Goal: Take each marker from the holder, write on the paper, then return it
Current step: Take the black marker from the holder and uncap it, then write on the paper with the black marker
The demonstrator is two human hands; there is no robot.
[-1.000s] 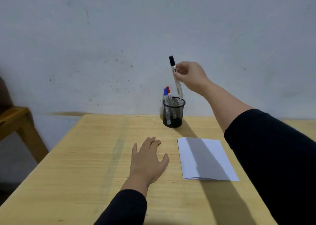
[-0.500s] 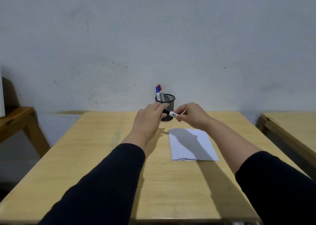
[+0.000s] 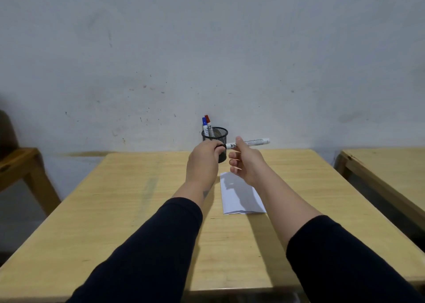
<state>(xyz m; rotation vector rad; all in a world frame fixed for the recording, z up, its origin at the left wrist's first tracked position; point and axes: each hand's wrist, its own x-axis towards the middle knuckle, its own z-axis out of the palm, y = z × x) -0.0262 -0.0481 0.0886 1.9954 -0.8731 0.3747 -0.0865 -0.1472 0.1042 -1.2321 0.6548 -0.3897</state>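
Note:
A black-capped marker (image 3: 250, 143) lies level in the air in front of the black mesh holder (image 3: 220, 134). My right hand (image 3: 247, 164) grips its white barrel. My left hand (image 3: 203, 162) is closed on the black cap at the marker's left end. A blue-capped marker (image 3: 204, 125) and a red-capped marker (image 3: 208, 124) stand in the holder at the table's far edge. The white paper (image 3: 239, 197) lies flat on the table below my hands, partly in their shadow.
The wooden table (image 3: 119, 210) reaches back to the grey wall. A second wooden table (image 3: 386, 169) stands on the right across a narrow gap. Part of a wooden bench or stool (image 3: 20, 164) shows at the left edge.
My right hand lifted the black marker out of the holder and brought it down level. My left hand rose from the table and closed on the cap. Both hands have since lifted slightly.

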